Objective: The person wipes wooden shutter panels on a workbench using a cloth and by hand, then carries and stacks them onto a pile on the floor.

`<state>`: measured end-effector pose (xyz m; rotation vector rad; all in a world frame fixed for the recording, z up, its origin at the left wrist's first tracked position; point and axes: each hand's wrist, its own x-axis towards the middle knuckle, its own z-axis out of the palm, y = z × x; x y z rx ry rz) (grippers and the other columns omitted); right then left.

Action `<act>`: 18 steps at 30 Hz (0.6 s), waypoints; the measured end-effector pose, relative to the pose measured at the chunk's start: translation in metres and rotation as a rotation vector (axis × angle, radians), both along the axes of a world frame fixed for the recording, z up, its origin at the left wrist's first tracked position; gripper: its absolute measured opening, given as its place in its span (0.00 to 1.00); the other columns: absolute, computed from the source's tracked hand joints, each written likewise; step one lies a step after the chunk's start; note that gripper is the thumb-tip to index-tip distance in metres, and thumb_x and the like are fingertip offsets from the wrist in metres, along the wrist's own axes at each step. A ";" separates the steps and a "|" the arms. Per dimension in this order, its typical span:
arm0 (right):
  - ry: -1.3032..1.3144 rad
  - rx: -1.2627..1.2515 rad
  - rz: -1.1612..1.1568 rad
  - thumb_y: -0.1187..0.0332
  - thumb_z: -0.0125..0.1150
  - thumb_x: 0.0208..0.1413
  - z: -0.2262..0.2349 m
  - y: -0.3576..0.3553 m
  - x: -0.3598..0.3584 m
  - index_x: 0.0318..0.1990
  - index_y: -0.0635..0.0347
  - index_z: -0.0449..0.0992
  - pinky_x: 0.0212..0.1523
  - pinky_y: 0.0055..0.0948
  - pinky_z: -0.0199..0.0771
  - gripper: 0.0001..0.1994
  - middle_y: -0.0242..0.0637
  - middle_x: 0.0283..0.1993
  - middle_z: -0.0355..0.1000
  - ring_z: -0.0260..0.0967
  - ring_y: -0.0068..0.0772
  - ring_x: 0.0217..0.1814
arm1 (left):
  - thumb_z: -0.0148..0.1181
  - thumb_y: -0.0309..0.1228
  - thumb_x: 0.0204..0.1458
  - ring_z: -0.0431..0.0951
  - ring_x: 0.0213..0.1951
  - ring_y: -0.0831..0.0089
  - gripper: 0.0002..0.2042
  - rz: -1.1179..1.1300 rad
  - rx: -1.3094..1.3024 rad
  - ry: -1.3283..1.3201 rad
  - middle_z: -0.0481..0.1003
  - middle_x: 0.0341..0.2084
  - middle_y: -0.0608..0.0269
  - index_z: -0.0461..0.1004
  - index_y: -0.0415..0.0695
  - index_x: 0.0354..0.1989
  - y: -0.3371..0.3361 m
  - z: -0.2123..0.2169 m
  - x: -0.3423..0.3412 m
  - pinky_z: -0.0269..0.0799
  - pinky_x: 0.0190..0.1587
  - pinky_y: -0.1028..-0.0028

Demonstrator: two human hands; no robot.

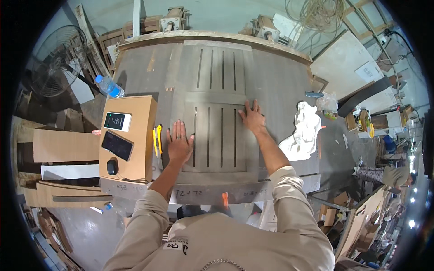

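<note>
A grey wooden panel (pixel 215 97) with long vertical slots in two sections lies flat on the grey workbench (pixel 275 77). My left hand (pixel 179 143) rests palm down along the panel's left side, fingers spread and pointing away from me. Farther off, my right hand (pixel 253 116) lies with spread fingers on the panel's right side, near its middle crossbar. Neither hand grips anything. Just left of my left hand is a yellow utility knife (pixel 157 141).
A cardboard box (pixel 141 122) on the left carries a phone (pixel 117 145), a white device (pixel 118 121) and a small black case (pixel 112 167). Behind it lies a water bottle (pixel 110 86). White cloth (pixel 302 132) is bunched at right. A fan (pixel 58 61) stands far left.
</note>
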<state>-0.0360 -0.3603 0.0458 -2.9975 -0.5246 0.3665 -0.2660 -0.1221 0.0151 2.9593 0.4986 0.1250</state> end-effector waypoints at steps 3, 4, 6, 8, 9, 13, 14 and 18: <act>-0.022 0.025 0.052 0.42 0.40 0.61 -0.006 -0.011 0.003 0.69 0.45 0.51 0.57 0.63 0.60 0.32 0.47 0.73 0.40 0.43 0.54 0.73 | 0.35 0.48 0.62 0.41 0.71 0.64 0.32 0.014 0.010 0.013 0.44 0.70 0.57 0.46 0.39 0.68 -0.003 0.000 0.003 0.33 0.70 0.56; -0.020 0.027 0.044 0.42 0.40 0.61 -0.009 -0.014 0.007 0.69 0.45 0.51 0.57 0.63 0.60 0.32 0.47 0.73 0.40 0.43 0.54 0.73 | 0.36 0.48 0.62 0.41 0.71 0.65 0.32 0.019 0.028 0.013 0.44 0.70 0.58 0.47 0.39 0.68 -0.003 0.001 0.006 0.33 0.70 0.56; -0.028 0.051 0.074 0.44 0.41 0.61 -0.006 -0.013 0.008 0.67 0.47 0.55 0.56 0.60 0.63 0.30 0.46 0.73 0.41 0.44 0.55 0.72 | 0.37 0.47 0.61 0.41 0.71 0.65 0.32 0.040 0.009 0.018 0.44 0.70 0.59 0.47 0.40 0.68 -0.005 0.004 0.006 0.34 0.70 0.56; 0.031 0.117 0.068 0.45 0.42 0.62 0.000 -0.020 0.009 0.66 0.48 0.58 0.58 0.61 0.60 0.29 0.45 0.73 0.42 0.44 0.54 0.72 | 0.39 0.47 0.61 0.42 0.71 0.64 0.32 0.032 0.005 0.027 0.44 0.70 0.59 0.47 0.40 0.68 -0.007 0.005 0.003 0.35 0.70 0.56; 0.086 0.179 0.072 0.47 0.43 0.62 0.005 -0.022 0.011 0.65 0.49 0.60 0.60 0.61 0.57 0.27 0.44 0.73 0.43 0.44 0.52 0.72 | 0.41 0.47 0.61 0.42 0.71 0.64 0.32 0.034 -0.005 0.031 0.45 0.70 0.59 0.47 0.40 0.68 -0.007 0.005 0.003 0.35 0.69 0.56; -0.179 0.138 0.025 0.54 0.49 0.59 0.009 -0.080 0.020 0.64 0.49 0.61 0.66 0.62 0.43 0.26 0.42 0.72 0.47 0.45 0.46 0.73 | 0.44 0.44 0.60 0.43 0.70 0.63 0.32 0.038 0.034 0.027 0.46 0.70 0.58 0.48 0.39 0.68 -0.007 0.005 0.000 0.37 0.69 0.56; -0.355 0.109 -0.078 0.56 0.51 0.58 0.010 -0.110 0.018 0.66 0.48 0.58 0.67 0.61 0.40 0.28 0.41 0.72 0.48 0.45 0.45 0.73 | 0.45 0.43 0.59 0.44 0.70 0.63 0.32 0.031 0.033 0.014 0.46 0.69 0.58 0.48 0.39 0.68 -0.010 0.008 0.001 0.38 0.69 0.55; -0.332 0.018 -0.494 0.62 0.60 0.50 -0.006 -0.219 0.024 0.70 0.55 0.45 0.57 0.56 0.58 0.41 0.50 0.59 0.63 0.60 0.46 0.62 | 0.47 0.41 0.58 0.46 0.70 0.61 0.32 -0.001 0.054 -0.022 0.48 0.69 0.57 0.48 0.40 0.68 -0.013 0.013 0.010 0.41 0.69 0.54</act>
